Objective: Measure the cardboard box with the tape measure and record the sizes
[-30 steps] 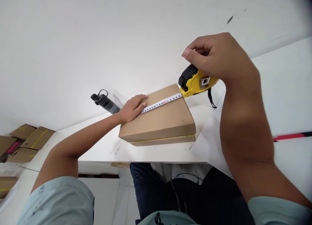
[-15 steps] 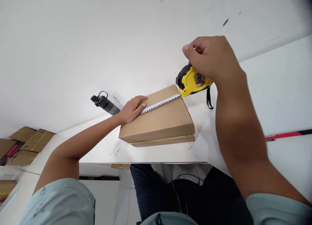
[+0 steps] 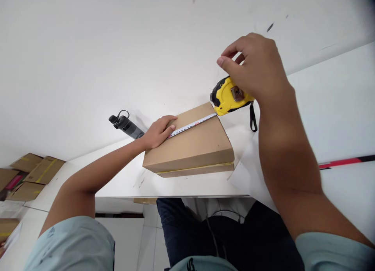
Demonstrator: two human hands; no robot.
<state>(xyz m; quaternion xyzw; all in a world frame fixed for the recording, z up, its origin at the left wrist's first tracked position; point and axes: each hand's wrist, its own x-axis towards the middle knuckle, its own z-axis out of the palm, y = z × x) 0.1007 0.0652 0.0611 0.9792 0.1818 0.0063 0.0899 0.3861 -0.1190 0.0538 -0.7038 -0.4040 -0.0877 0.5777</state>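
While flattened left hand touches carton, curled right hand seemingly grips tape measure.

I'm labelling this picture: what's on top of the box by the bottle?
The left hand rests on the box; the tape blade runs across it. The hand hides where the blade ends and the surface beneath.

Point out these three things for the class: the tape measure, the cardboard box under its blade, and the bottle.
Tape measure [image 3: 225, 99]: head view, on the yellow case.
Cardboard box [image 3: 196, 143]: head view, on the top face.
Bottle [image 3: 127, 125]: head view, on the dark body below the cap.
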